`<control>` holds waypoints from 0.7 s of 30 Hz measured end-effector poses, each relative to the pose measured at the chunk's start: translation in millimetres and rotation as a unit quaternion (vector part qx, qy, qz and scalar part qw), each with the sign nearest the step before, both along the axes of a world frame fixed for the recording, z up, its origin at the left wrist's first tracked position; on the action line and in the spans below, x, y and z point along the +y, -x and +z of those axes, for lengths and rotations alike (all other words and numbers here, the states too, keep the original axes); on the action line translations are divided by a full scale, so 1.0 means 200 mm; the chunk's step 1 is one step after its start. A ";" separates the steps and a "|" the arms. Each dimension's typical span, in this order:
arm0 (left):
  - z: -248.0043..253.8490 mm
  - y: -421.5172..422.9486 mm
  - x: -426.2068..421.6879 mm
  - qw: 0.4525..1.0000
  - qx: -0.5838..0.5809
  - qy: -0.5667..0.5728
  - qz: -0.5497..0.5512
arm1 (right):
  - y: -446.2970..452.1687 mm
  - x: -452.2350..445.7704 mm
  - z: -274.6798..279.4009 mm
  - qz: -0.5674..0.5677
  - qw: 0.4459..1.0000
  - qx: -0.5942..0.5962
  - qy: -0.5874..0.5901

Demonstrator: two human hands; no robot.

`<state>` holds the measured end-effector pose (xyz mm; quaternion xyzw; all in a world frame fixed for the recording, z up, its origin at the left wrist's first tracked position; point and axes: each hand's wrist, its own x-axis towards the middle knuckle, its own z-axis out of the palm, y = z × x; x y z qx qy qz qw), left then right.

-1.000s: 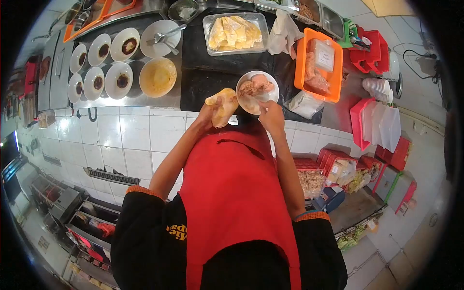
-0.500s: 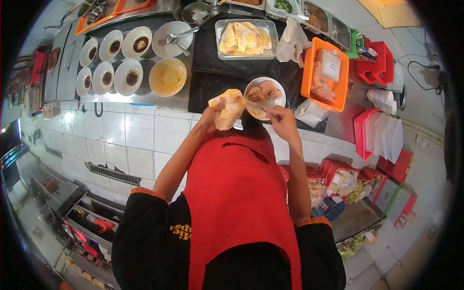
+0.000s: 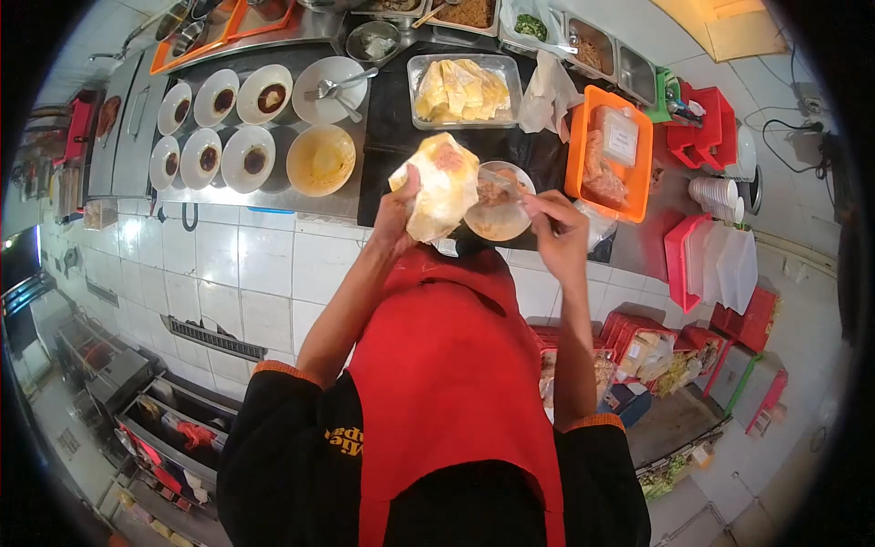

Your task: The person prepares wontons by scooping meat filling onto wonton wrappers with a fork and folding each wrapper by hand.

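My left hand (image 3: 396, 217) grips a floppy stack of pale yellow wonton wrappers (image 3: 436, 202), with the thumb over its left edge. A smear of pink minced filling (image 3: 448, 158) lies on the upper part of the stack. Just right of it is a white bowl (image 3: 499, 228) with more pink-brown mince inside. My right hand (image 3: 560, 228) is closed around the handle of a thin, flat utensil (image 3: 504, 181), whose blade reaches over the bowl toward the wrappers. Whether it is a knife or a spatula I cannot tell.
Behind the bowl stands a clear tray (image 3: 518, 93) of yellow folded wontons. An orange tub (image 3: 574, 173) holds meat and a lidded box. Several white bowls (image 3: 249, 137) with dark sauce stand to the left, beside a yellow-stained bowl (image 3: 321, 185). Metal pans line the back.
The wrappers in my left hand have turned and risen slightly, and pink filling now shows on them. My right hand has moved a little right, lifting the utensil out of the bowl's mince.
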<state>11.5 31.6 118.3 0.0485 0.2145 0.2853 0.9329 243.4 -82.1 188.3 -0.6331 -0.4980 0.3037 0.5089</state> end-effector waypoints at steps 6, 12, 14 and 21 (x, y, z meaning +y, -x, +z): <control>0.11 -0.03 -0.01 0.976 0.138 -0.166 -0.025 | -0.05 0.07 0.27 0.081 0.984 0.058 0.146; 0.17 -0.11 -0.05 0.984 0.091 -0.153 -0.003 | -0.01 0.10 0.34 0.065 0.987 -0.015 0.146; 0.17 -0.14 -0.05 0.989 0.089 -0.120 0.012 | 0.05 0.10 0.27 0.051 0.994 -0.009 0.100; 0.19 -0.17 -0.02 0.995 0.075 -0.059 0.027 | 0.01 0.08 0.11 0.027 0.997 0.054 0.056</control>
